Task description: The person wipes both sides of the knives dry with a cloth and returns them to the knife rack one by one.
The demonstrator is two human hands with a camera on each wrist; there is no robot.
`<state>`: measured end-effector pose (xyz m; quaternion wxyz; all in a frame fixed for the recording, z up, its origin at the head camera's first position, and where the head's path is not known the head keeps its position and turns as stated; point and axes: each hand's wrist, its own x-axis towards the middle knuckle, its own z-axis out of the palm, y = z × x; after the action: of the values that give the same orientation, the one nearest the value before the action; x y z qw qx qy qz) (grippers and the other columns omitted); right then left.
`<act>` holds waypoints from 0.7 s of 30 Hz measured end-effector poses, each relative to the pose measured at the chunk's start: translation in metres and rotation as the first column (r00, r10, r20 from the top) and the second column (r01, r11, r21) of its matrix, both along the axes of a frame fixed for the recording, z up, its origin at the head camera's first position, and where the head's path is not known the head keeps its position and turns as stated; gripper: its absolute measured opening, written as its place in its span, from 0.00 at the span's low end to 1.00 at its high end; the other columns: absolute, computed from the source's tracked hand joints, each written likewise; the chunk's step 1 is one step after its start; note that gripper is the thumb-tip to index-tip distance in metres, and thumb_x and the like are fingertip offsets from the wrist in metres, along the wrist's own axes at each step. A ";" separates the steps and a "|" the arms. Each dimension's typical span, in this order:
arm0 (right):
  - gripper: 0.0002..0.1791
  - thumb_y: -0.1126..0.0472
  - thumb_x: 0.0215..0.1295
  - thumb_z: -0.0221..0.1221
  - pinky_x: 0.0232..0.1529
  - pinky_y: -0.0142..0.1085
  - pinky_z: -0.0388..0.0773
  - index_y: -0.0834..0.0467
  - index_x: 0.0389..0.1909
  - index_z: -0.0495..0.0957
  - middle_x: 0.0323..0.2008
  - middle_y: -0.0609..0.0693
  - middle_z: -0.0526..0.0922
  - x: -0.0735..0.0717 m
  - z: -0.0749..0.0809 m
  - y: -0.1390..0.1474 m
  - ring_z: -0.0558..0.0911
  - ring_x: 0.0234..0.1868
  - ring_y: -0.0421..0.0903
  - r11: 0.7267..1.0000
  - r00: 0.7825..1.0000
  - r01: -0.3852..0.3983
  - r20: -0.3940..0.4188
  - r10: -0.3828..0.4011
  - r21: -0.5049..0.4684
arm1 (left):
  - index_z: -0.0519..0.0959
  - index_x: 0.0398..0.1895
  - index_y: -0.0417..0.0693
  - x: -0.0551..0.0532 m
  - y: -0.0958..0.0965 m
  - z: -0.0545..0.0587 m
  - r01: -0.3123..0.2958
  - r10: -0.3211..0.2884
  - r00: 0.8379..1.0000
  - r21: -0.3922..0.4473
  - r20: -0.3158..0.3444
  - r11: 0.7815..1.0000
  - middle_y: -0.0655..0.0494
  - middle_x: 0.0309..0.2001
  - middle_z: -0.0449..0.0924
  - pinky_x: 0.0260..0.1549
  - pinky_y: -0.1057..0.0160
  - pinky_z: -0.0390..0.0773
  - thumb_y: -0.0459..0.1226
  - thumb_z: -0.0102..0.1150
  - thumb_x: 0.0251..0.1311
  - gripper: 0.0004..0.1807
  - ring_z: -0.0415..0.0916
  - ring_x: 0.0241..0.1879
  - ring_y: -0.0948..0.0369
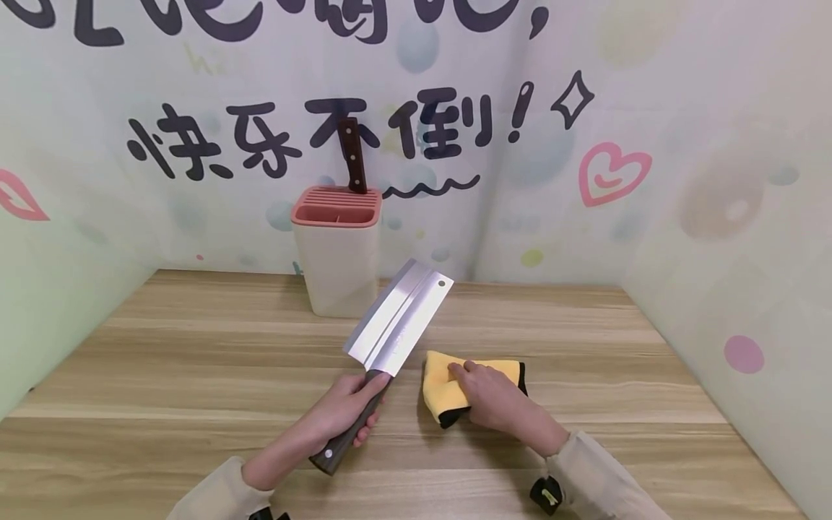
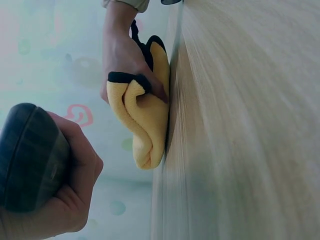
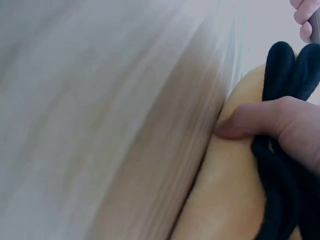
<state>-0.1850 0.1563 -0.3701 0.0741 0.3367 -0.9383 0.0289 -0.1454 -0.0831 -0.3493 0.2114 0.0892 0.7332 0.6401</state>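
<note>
In the head view my left hand (image 1: 342, 410) grips the dark handle of a cleaver (image 1: 399, 318), its broad steel blade tilted up and away to the right. The handle's butt end looms large in the left wrist view, with the left hand's (image 2: 75, 185) fingers curled round it. A folded yellow cloth (image 1: 444, 390) with black edging lies on the table to the right of the cleaver. My right hand (image 1: 494, 397) grips this cloth; in the right wrist view its thumb (image 3: 250, 117) presses on the yellow fabric beside the black trim. Blade and cloth are apart.
Behind the cleaver stands a white knife block (image 1: 338, 267) with a pink slotted top. A brown-handled knife (image 1: 352, 155) stands upright in it. The wood-grain table (image 1: 214, 361) meets printed wall sheets at the back and sides.
</note>
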 end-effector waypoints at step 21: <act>0.22 0.72 0.30 0.71 0.30 0.45 0.75 0.68 0.26 0.69 0.36 0.63 0.73 -0.012 0.014 0.009 0.74 0.34 0.56 0.807 0.887 0.031 -0.356 -0.295 -0.590 | 0.65 0.32 0.34 0.000 -0.003 -0.001 0.014 -0.014 1.000 -0.009 -0.003 1.000 0.56 0.14 0.65 0.08 0.71 0.67 0.51 0.42 0.64 0.25 0.62 0.09 0.67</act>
<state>-0.1974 0.1651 -0.3566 0.3787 0.2128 -0.8721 0.2252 -0.1459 -0.0863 -0.3500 0.2153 0.0943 0.7357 0.6352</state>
